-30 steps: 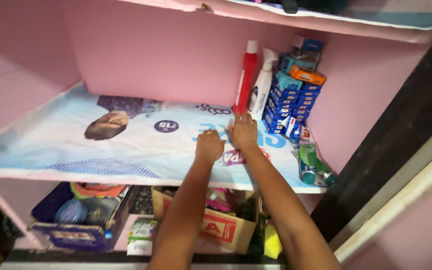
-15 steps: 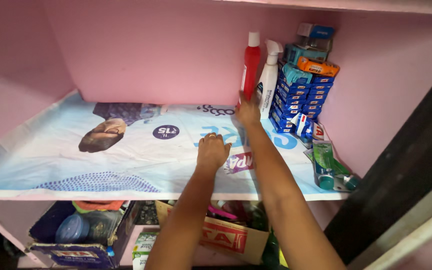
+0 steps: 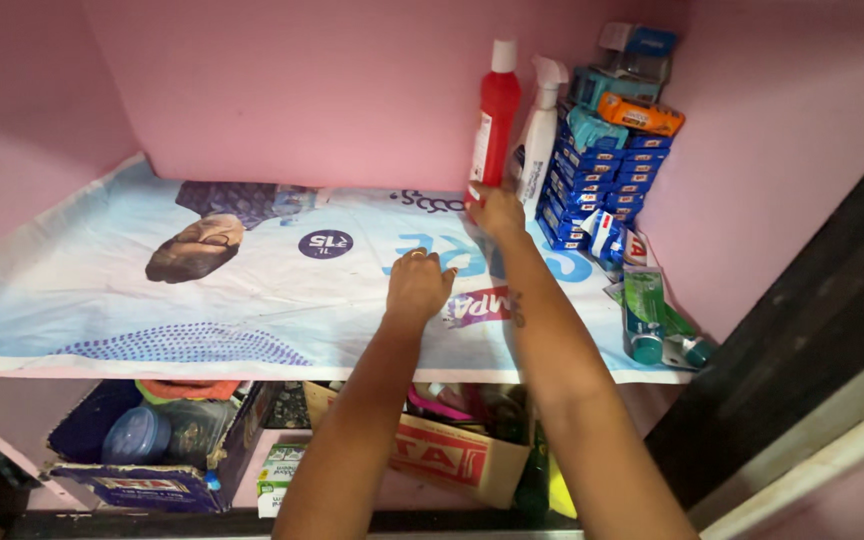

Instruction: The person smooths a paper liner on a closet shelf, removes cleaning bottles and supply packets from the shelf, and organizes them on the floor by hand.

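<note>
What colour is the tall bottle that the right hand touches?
The tall bottle is red with a white cap, seen in the head view.

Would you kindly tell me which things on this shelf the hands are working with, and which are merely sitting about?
In hand:
right hand at the red bottle
left hand flat on the printed shelf liner

Lying about:
white spray bottle
blue box stack
green tubes
cardboard box below

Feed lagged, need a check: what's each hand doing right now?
Left hand: loosely curled, pressing on the printed sheet, holding nothing.
Right hand: at the base of the red bottle; whether it grips it cannot be told.
</note>
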